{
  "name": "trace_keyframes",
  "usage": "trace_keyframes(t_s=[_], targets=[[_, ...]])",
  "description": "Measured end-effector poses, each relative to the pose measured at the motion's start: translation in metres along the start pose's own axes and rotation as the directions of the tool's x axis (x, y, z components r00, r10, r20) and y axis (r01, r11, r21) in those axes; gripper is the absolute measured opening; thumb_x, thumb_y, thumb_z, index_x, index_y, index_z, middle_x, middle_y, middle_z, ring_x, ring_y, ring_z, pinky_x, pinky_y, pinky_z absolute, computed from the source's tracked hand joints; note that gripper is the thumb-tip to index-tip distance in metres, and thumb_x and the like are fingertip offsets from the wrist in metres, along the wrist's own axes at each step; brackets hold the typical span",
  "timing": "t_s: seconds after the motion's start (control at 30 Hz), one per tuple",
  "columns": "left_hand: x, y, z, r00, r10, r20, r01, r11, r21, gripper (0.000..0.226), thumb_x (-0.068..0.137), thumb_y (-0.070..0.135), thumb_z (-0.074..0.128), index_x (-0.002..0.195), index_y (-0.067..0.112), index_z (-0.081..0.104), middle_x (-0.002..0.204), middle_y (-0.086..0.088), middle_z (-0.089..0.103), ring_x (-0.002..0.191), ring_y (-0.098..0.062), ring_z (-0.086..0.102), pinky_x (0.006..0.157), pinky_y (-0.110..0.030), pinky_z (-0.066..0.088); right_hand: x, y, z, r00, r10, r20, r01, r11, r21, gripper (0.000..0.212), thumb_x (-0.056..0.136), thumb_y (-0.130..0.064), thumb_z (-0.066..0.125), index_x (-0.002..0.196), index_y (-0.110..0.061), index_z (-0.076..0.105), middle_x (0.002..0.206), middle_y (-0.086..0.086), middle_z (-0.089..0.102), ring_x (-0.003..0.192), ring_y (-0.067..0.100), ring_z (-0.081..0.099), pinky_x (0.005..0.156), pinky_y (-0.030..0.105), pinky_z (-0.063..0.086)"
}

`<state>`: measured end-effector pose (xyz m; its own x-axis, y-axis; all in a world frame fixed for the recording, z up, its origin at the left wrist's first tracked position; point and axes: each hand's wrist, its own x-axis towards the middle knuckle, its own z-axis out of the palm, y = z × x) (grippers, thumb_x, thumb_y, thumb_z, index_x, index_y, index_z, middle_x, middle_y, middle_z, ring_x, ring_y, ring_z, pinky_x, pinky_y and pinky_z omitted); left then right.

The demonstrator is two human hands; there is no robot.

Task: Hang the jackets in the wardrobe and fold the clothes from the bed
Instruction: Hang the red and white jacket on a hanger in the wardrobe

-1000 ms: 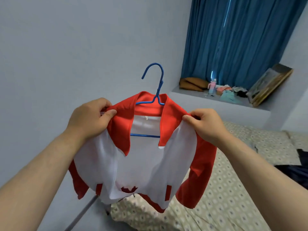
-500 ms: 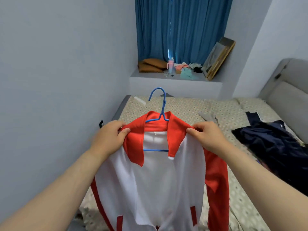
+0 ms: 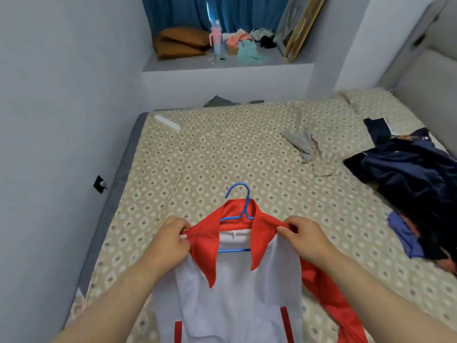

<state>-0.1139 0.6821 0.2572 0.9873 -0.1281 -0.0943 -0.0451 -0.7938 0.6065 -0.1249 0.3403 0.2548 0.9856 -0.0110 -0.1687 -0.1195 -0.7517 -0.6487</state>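
Step in hand: hanging, jacket on hanger.

I had the red-and-white jacket (image 3: 237, 288) on the thin blue hanger (image 3: 238, 201), held up over the near part of the bed with the beige diamond-patterned sheet (image 3: 210, 149). The left hand (image 3: 170, 241) pinched the jacket's left shoulder beside the collar, fingers curled onto the cloth. The right hand (image 3: 306, 240) gripped the right shoulder the same way. The hanger hook stood free above the collar, and its lower bar showed through the open front. White lining faced me; one red sleeve hung down on the right.

Judgement: the jacket looked seated on the hanger and I was squaring its shoulders, so the hanging step was about half done. No wardrobe was in view.

Next move would call for freeing one hand to take the hook while the other steadied the cloth against sliding off, then turning away from the bed to find the rail.

Left for folding: a heap of dark navy clothes (image 3: 415, 189) at the right edge and a crumpled grey garment (image 3: 301, 142) farther off, apart from it.
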Motion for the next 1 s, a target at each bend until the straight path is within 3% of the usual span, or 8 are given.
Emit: trace_keyframes(t_s=[0.07, 0.17, 0.27, 0.57, 0.67, 0.77, 0.87, 1.0], targets=[[0.033, -0.025, 0.028, 0.999, 0.010, 0.039, -0.012, 0.999, 0.048, 0.023, 0.073, 0.007, 0.046, 0.080, 0.009, 0.067, 0.088, -0.002, 0.052, 0.084, -0.014, 0.049, 0.076, -0.010, 0.035, 0.024, 0.024, 0.018, 1.000, 0.011, -0.016, -0.012, 0.999, -0.030, 0.027, 0.095, -0.028, 0.062, 0.068, -0.027, 0.056, 0.066, -0.009, 0.058, 0.067, 0.005, 0.054, 0.061, 0.019, 0.038], [0.079, -0.066, 0.072, 0.999, 0.046, -0.014, -0.043, 0.985, 0.167, 0.040, 0.085, 0.039, 0.040, 0.069, 0.013, 0.065, 0.073, 0.003, 0.054, 0.071, -0.017, 0.050, 0.068, -0.031, 0.041, 0.054, 0.066, 0.054, 0.997, 0.042, -0.059, -0.048, 0.994, -0.096, 0.031, 0.098, -0.028, 0.056, 0.069, -0.025, 0.048, 0.067, -0.009, 0.053, 0.067, 0.012, 0.051, 0.060, 0.028, 0.034], [0.113, -0.089, 0.108, 0.996, 0.039, -0.084, -0.019, 0.975, 0.222, 0.048, 0.087, 0.048, 0.032, 0.071, 0.016, 0.065, 0.069, 0.001, 0.059, 0.067, -0.022, 0.056, 0.065, -0.039, 0.047, 0.076, 0.103, 0.092, 0.994, 0.044, -0.099, -0.054, 0.993, -0.101, 0.032, 0.099, -0.026, 0.053, 0.069, -0.021, 0.045, 0.065, -0.008, 0.051, 0.064, 0.012, 0.049, 0.058, 0.031, 0.033], [0.241, -0.188, 0.244, 0.974, 0.127, -0.189, -0.052, 0.931, 0.362, 0.032, 0.094, 0.031, 0.053, 0.067, 0.018, 0.043, 0.065, 0.005, 0.037, 0.056, -0.023, 0.044, 0.057, -0.032, 0.031, 0.215, 0.192, 0.209, 0.968, 0.061, -0.242, -0.118, 0.966, -0.230, 0.035, 0.100, -0.029, 0.047, 0.067, -0.020, 0.042, 0.063, 0.000, 0.051, 0.061, 0.026, 0.049, 0.060, 0.036, 0.037], [0.282, -0.227, 0.285, 0.970, 0.148, -0.193, -0.066, 0.923, 0.379, 0.041, 0.092, 0.045, 0.057, 0.066, 0.020, 0.037, 0.062, 0.004, 0.040, 0.056, -0.022, 0.041, 0.057, -0.032, 0.033, 0.256, 0.218, 0.244, 0.965, 0.022, -0.260, -0.109, 0.940, -0.322, 0.038, 0.096, -0.043, 0.032, 0.067, -0.021, 0.042, 0.063, 0.000, 0.051, 0.060, 0.026, 0.050, 0.059, 0.038, 0.041], [0.314, -0.244, 0.313, 0.975, 0.154, -0.160, -0.074, 0.905, 0.419, 0.046, 0.095, 0.056, 0.039, 0.065, 0.021, 0.033, 0.058, -0.002, 0.047, 0.050, -0.026, 0.047, 0.052, -0.032, 0.033, 0.282, 0.238, 0.266, 0.944, 0.005, -0.330, -0.156, 0.888, -0.432, 0.038, 0.096, -0.040, 0.032, 0.068, -0.020, 0.046, 0.060, -0.001, 0.051, 0.057, 0.026, 0.049, 0.056, 0.037, 0.040], [0.355, -0.238, 0.323, 0.974, 0.188, -0.123, -0.116, 0.889, 0.442, 0.045, 0.095, 0.056, 0.037, 0.067, 0.020, 0.041, 0.064, -0.007, 0.055, 0.058, -0.032, 0.055, 0.053, -0.034, 0.034, 0.312, 0.255, 0.264, 0.918, -0.022, -0.395, -0.190, 0.851, -0.489, 0.035, 0.098, -0.037, 0.036, 0.070, -0.018, 0.046, 0.061, 0.004, 0.053, 0.057, 0.032, 0.050, 0.055, 0.036, 0.035], [0.466, -0.190, 0.322, 0.950, 0.260, -0.173, -0.142, 0.854, 0.501, 0.044, 0.094, 0.053, 0.049, 0.087, 0.011, 0.060, 0.088, -0.012, 0.063, 0.084, -0.037, 0.059, 0.071, -0.042, 0.039, 0.384, 0.274, 0.239, 0.845, 0.032, -0.534, -0.288, 0.869, -0.402, 0.029, 0.099, -0.024, 0.049, 0.073, -0.012, 0.044, 0.069, 0.016, 0.055, 0.064, 0.040, 0.052, 0.059, 0.040, 0.034]])
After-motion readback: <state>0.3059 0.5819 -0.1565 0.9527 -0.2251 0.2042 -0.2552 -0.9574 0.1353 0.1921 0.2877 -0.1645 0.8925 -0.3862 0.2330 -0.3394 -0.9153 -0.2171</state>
